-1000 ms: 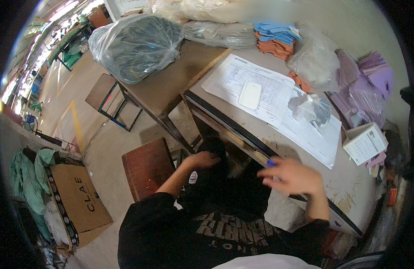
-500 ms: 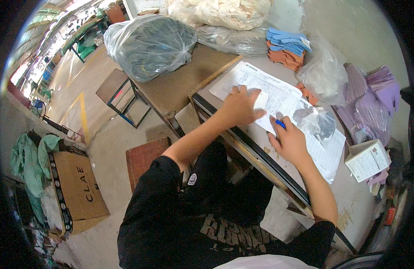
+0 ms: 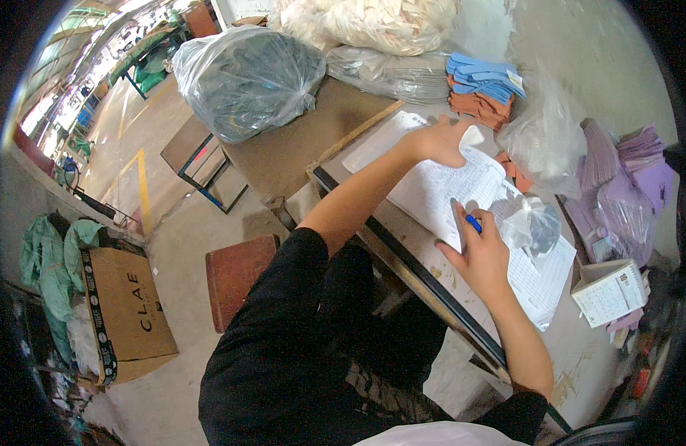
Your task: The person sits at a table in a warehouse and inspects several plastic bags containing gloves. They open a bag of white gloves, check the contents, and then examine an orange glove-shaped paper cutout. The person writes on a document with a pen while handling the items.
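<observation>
apparently, the left hand (image 3: 441, 143) closes its fingers on a white phone (image 3: 473, 136) at upper centre, perhaps keeping the written sheets (image 3: 432, 197) uncovered. right of centre, the right hand (image 3: 482, 249) tucks a blue pen (image 3: 473, 223) between its fingers, thumb spread. a clear bag (image 3: 535, 224) covers some of them; a calendar (image 3: 614, 293) stands far right.

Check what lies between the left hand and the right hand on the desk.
In the head view, written paper sheets lie between the left hand and the right hand; I see nothing else in that gap.
</observation>
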`<action>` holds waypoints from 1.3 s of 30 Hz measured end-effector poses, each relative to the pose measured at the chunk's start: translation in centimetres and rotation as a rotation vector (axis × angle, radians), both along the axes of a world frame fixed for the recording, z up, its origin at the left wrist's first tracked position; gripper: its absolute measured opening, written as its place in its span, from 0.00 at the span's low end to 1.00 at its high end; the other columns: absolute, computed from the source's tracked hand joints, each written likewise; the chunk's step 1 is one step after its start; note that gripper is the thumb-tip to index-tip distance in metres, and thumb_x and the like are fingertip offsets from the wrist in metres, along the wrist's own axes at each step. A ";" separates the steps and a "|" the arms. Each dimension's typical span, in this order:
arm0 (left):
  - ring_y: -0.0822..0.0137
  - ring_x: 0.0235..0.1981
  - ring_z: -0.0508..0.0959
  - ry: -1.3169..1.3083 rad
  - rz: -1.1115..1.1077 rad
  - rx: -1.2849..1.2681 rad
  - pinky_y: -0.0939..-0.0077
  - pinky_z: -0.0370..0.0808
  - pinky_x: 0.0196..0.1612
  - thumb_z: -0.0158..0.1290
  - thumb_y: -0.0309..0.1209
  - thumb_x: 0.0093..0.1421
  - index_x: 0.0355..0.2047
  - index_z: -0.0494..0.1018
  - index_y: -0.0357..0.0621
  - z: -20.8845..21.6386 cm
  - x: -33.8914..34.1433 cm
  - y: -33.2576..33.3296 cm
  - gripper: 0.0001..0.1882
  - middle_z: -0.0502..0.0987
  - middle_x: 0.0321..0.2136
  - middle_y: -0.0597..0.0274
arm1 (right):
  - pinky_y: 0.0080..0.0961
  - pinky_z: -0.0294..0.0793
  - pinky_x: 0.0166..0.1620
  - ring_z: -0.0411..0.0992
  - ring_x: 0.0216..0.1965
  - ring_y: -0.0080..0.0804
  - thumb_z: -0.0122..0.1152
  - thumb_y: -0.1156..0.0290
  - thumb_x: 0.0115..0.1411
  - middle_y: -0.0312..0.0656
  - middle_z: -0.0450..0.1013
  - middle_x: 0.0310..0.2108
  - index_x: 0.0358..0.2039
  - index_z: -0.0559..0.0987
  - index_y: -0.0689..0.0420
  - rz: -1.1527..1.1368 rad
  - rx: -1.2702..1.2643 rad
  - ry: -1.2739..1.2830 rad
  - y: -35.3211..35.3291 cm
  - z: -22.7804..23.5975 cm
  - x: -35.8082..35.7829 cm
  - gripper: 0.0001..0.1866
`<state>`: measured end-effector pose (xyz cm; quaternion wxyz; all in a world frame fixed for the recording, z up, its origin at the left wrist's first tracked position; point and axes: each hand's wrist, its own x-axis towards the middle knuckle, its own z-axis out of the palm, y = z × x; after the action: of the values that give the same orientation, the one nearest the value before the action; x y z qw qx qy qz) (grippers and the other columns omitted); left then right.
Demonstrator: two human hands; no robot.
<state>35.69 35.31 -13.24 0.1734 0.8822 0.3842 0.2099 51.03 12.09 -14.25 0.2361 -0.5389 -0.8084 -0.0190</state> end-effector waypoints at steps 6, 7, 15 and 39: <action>0.49 0.52 0.80 -0.106 -0.249 0.031 0.55 0.76 0.56 0.59 0.42 0.59 0.71 0.60 0.50 -1.8 0.4 7.5 0.41 0.77 0.54 0.36 | 0.34 0.82 0.38 0.80 0.37 0.44 0.74 0.58 0.54 0.48 0.74 0.49 0.59 0.79 0.56 0.055 0.187 -0.102 0.4 -0.1 -0.3 0.33; 0.54 0.51 0.82 -0.023 -0.230 0.052 0.57 0.77 0.55 0.58 0.41 0.61 0.71 0.59 0.49 -2.3 -0.4 7.8 0.39 0.78 0.52 0.39 | 0.32 0.82 0.34 0.81 0.34 0.40 0.73 0.62 0.55 0.50 0.76 0.48 0.56 0.81 0.57 0.070 0.184 -0.165 0.4 -0.3 -0.4 0.28; 0.64 0.30 0.85 -0.574 0.207 -0.490 0.70 0.80 0.32 0.51 0.35 0.69 0.70 0.62 0.53 -1.0 -7.2 8.7 0.29 0.81 0.46 0.53 | 0.26 0.73 0.25 0.74 0.23 0.30 0.64 0.70 0.57 0.62 0.79 0.45 0.47 0.83 0.63 0.290 0.202 -0.470 -0.4 1.3 1.4 0.17; 0.78 0.30 0.69 -0.249 0.136 -0.515 0.82 0.64 0.30 0.49 0.47 0.69 0.54 0.74 0.48 -1.4 -12.1 12.9 0.21 0.78 0.40 0.72 | 0.45 0.79 0.42 0.79 0.40 0.52 0.70 0.67 0.54 0.48 0.77 0.42 0.43 0.80 0.58 -0.180 -0.373 -0.403 -0.4 10.8 4.9 0.17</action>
<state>23.56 48.25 -14.65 0.4228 0.7489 0.4588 0.2232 55.98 11.73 -3.45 -0.0351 -0.6281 -0.7774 0.0022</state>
